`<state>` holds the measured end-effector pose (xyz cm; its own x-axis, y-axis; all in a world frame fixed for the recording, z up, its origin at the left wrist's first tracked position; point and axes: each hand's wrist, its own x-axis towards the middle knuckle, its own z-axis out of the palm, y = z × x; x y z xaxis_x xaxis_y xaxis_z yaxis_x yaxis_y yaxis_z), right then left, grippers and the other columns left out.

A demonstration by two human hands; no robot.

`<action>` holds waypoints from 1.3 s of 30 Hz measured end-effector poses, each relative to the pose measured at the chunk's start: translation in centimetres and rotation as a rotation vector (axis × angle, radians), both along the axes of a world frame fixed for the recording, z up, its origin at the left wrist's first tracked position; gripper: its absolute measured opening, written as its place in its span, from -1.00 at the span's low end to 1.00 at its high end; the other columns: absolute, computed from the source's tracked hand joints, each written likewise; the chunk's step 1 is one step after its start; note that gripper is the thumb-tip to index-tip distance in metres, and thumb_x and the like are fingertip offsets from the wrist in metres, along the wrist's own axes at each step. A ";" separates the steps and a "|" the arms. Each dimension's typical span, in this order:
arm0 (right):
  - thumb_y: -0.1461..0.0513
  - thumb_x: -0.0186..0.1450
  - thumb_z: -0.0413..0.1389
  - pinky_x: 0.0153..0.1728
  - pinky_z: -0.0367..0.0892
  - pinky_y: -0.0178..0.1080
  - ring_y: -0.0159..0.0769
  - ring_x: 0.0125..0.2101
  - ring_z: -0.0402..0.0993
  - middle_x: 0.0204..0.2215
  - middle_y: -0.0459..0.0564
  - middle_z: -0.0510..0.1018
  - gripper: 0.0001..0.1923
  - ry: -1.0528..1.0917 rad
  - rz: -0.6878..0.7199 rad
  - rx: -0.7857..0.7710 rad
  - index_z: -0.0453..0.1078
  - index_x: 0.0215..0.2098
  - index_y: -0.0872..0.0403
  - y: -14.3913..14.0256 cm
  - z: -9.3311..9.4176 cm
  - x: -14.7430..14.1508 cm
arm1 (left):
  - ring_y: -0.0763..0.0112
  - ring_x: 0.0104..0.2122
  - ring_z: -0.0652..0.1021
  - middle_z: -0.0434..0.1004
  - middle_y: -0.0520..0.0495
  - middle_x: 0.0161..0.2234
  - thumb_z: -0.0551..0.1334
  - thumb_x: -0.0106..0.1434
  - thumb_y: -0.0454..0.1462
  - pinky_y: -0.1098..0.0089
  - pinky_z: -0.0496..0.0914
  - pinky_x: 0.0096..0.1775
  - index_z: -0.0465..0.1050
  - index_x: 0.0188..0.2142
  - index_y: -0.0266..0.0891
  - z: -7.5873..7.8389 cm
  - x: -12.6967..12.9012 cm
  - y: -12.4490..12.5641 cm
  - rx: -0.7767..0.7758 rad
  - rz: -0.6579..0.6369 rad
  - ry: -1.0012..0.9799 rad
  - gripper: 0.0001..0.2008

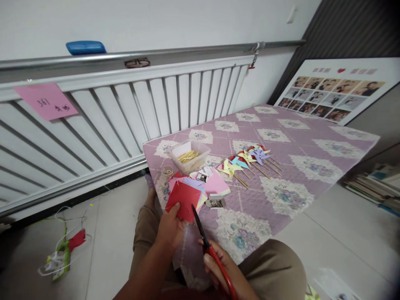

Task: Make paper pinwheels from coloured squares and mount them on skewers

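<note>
My left hand (pixel 173 225) is closed on a square of red paper (pixel 184 199), thumb on top, above a pile of coloured paper. In my right hand (pixel 218 264) is a pair of scissors (pixel 201 227) with red handles and dark blades. The blade tips are at the red paper's right side; I cannot tell whether they touch it. Just beyond lie pink paper sheets (pixel 218 183) and an open small box (pixel 216 202) of little metal pieces. Several paper pinwheels (pixel 231 168) on sticks lie in a row to the right.
A clear plastic box (pixel 200 158) holds thin wooden sticks (pixel 188 156), with a small round container (pixel 167 171) beside it. The flowered tablecloth (pixel 275 162) covers the table along a white radiator (pixel 168 104). A power strip (pixel 61 260) with cables lies on the floor at left.
</note>
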<state>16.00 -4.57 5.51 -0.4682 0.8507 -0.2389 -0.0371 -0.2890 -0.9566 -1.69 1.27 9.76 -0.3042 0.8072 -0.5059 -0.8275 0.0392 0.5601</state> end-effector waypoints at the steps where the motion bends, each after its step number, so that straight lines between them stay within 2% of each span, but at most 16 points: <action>1: -0.07 0.27 0.12 -0.61 0.11 -0.42 -0.46 -0.59 0.20 -0.50 -0.15 0.35 -0.51 -0.014 0.041 -0.037 0.34 0.06 0.01 0.2 -0.2 0.1 | 0.36 -0.30 0.63 0.63 -0.07 -0.23 0.27 0.15 -0.39 0.37 0.52 -0.26 0.47 -0.21 -0.23 0.1 -0.1 0.0 -0.008 0.002 -0.018 -0.81; 3: -0.13 0.27 0.08 -0.64 0.02 -0.42 -0.49 -0.63 0.11 -0.52 -0.19 0.28 -0.41 -0.026 0.099 -0.109 0.25 0.13 0.02 0.5 -0.4 0.3 | 0.35 -0.29 0.63 0.64 -0.09 -0.21 0.24 0.18 -0.41 0.36 0.53 -0.28 0.47 -0.19 -0.24 0.4 -0.2 0.0 -0.008 0.014 -0.045 -0.81; 6: -0.19 0.25 0.04 -0.64 -0.04 -0.40 -0.49 -0.64 0.02 -0.55 -0.21 0.21 -0.31 -0.017 0.127 -0.097 0.18 0.18 0.02 0.8 -0.2 0.6 | 0.34 -0.28 0.63 0.64 -0.12 -0.22 0.21 0.20 -0.43 0.37 0.54 -0.30 0.47 -0.20 -0.27 0.7 -0.3 0.1 0.005 0.036 -0.067 -0.82; 11: -0.14 0.22 0.11 -0.44 0.23 -0.29 -0.32 -0.47 0.25 -0.41 -0.08 0.36 -0.40 -0.055 0.185 0.038 0.30 0.11 -0.03 0.7 0.8 1.0 | 0.37 -0.33 0.63 0.64 -0.11 -0.25 0.21 0.21 -0.44 0.38 0.55 -0.33 0.47 -0.20 -0.29 0.8 -0.4 0.1 0.007 0.035 -0.077 -0.83; 15: -0.10 0.23 0.11 -0.34 0.30 -0.22 -0.19 -0.37 0.33 -0.36 -0.02 0.43 -0.46 -0.142 0.183 0.068 0.33 0.10 -0.07 0.5 0.5 1.2 | 0.36 -0.37 0.63 0.64 -0.10 -0.26 0.21 0.21 -0.42 0.39 0.55 -0.38 0.46 -0.18 -0.28 1.1 -0.7 -0.1 0.011 0.013 -0.056 -0.82; 19: -0.07 0.27 0.08 -0.29 0.31 -0.21 -0.19 -0.33 0.33 -0.30 -0.02 0.43 -0.51 -0.146 0.186 0.114 0.33 0.08 -0.05 0.7 -0.3 1.3 | 0.35 -0.38 0.63 0.64 -0.10 -0.28 0.21 0.22 -0.40 0.38 0.54 -0.40 0.46 -0.16 -0.28 2.0 -0.7 -0.2 -0.014 0.003 -0.038 -0.82; 24: -0.06 0.33 0.02 -0.36 0.30 -0.26 -0.29 -0.42 0.31 -0.37 -0.07 0.40 -0.51 -0.115 0.235 0.098 0.29 0.12 0.00 1.0 -0.6 1.4 | 0.36 -0.41 0.63 0.64 -0.12 -0.30 0.19 0.24 -0.40 0.38 0.54 -0.39 0.46 -0.14 -0.30 2.7 -0.6 -0.2 -0.021 -0.004 -0.041 -0.81; 27: -0.05 0.32 0.03 -0.35 0.32 -0.25 -0.26 -0.40 0.35 -0.38 -0.06 0.43 -0.50 -0.127 0.236 0.107 0.30 0.13 0.00 0.9 -0.3 1.4 | 0.36 -0.42 0.62 0.63 -0.13 -0.30 0.19 0.24 -0.38 0.37 0.54 -0.38 0.46 -0.14 -0.31 2.7 -0.6 -0.2 -0.011 -0.023 -0.045 -0.81; 30: -0.02 0.31 0.07 -0.14 0.34 -0.16 -0.13 -0.19 0.42 -0.18 0.03 0.50 -0.52 -0.140 0.181 0.148 0.32 0.13 -0.04 0.7 0.0 1.3 | 0.35 -0.40 0.63 0.63 -0.14 -0.29 0.19 0.24 -0.38 0.37 0.53 -0.37 0.46 -0.13 -0.30 2.6 -0.4 -0.3 -0.008 -0.041 -0.040 -0.79; 33: -0.01 0.29 0.10 0.02 0.28 -0.10 -0.05 -0.02 0.39 0.00 0.07 0.48 -0.51 -0.130 0.145 0.150 0.32 0.14 -0.05 0.6 0.3 1.2 | 0.37 -0.41 0.62 0.64 -0.13 -0.29 0.20 0.23 -0.37 0.36 0.53 -0.32 0.47 -0.15 -0.29 2.4 -0.1 -0.4 -0.020 -0.055 -0.048 -0.81; 36: -0.02 0.28 0.11 0.04 0.28 -0.10 -0.05 0.00 0.39 0.05 0.08 0.47 -0.49 -0.116 0.130 0.133 0.32 0.14 -0.05 0.7 0.4 1.1 | 0.40 -0.45 0.61 0.64 -0.11 -0.33 0.21 0.22 -0.36 0.38 0.52 -0.33 0.48 -0.22 -0.30 2.0 0.4 -0.5 -0.027 -0.065 -0.068 -0.87; 39: -0.03 0.28 0.10 0.02 0.31 -0.13 -0.10 -0.04 0.42 -0.02 0.06 0.50 -0.51 -0.107 0.125 0.124 0.35 0.11 -0.04 0.9 0.4 0.9 | 0.41 -0.46 0.61 0.64 -0.09 -0.34 0.22 0.22 -0.35 0.43 0.50 -0.40 0.48 -0.25 -0.29 1.5 0.7 -0.5 -0.001 -0.071 -0.077 -0.89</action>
